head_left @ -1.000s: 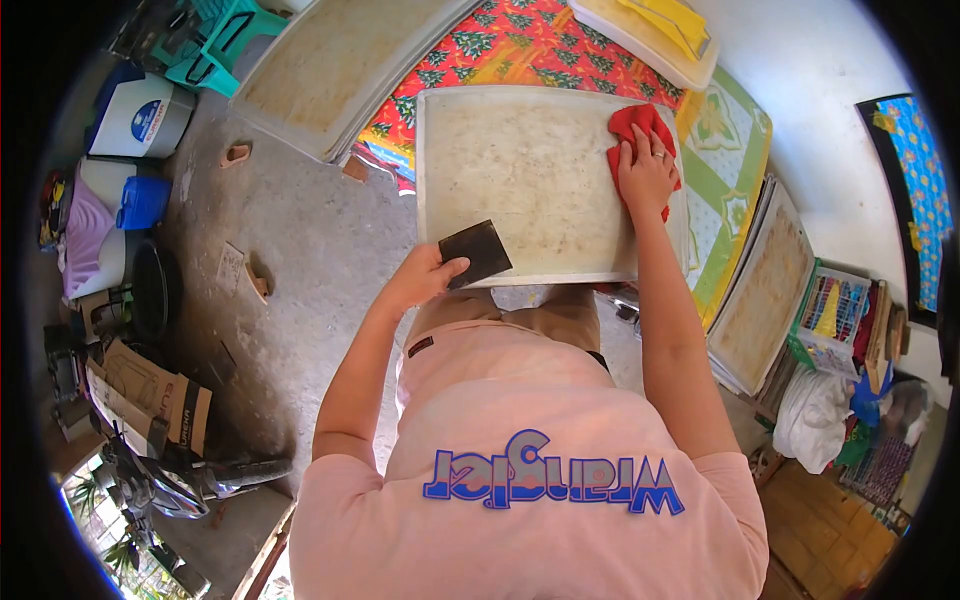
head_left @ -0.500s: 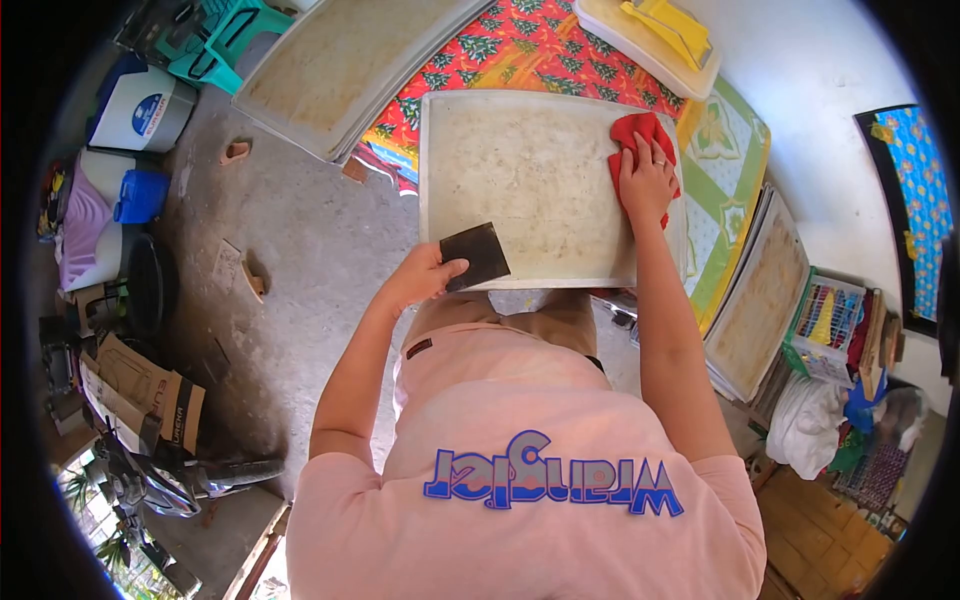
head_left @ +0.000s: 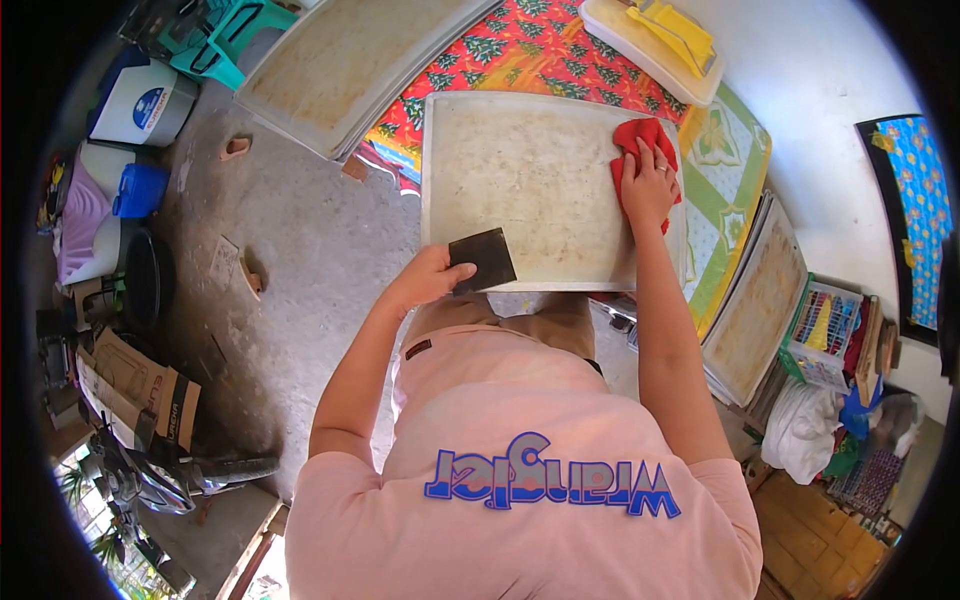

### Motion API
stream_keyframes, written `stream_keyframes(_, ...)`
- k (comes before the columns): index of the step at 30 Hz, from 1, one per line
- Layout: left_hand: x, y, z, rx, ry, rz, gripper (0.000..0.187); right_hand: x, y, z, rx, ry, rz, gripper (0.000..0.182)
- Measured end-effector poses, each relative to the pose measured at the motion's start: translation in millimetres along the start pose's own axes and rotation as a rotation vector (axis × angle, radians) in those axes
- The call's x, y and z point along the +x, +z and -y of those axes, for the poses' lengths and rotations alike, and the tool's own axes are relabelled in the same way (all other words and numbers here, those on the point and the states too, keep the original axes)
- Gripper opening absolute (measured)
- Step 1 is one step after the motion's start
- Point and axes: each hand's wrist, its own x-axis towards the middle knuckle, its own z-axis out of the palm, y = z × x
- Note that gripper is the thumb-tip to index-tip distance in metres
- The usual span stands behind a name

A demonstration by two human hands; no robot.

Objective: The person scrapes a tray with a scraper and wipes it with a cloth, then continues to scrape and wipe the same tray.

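A large pale tray [head_left: 530, 180] with a stained, crusted surface lies in front of me on a patterned cloth. My right hand [head_left: 648, 182] presses a red cloth [head_left: 640, 140] against the tray's far right corner. My left hand [head_left: 425, 277] grips a dark flat scraper [head_left: 481, 260] at the tray's near left corner, its blade resting on the tray's edge.
A second stained tray [head_left: 340, 65] lies at the upper left, and a stack of trays [head_left: 755, 300] leans at the right. A white container with yellow tools [head_left: 655, 40] sits beyond. Buckets [head_left: 130, 190] and a cardboard box [head_left: 140, 385] stand on the concrete floor at left.
The red cloth and my right hand have shifted slightly over the tray's right corner. The scraper in my left hand has barely moved along the near edge.
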Motion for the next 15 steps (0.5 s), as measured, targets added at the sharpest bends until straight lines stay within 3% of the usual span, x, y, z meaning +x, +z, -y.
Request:
stream_keyframes(6, -1, 4, -4, -0.057, 0.080, -0.042, 0.023, 0, 3, -1, -0.035, -0.045, -0.090, 0.039)
stream_keyframes(9, -8, 0, -23, -0.023, -0.068, -0.013, 0.020, 0, 3, -1, -0.037, -0.047, -0.093, 0.039)
stream_keyframes(15, 1, 0, -2, -0.008, 0.032, 0.049, 0.024, 0, 4, -2, -0.036, -0.048, -0.093, 0.040)
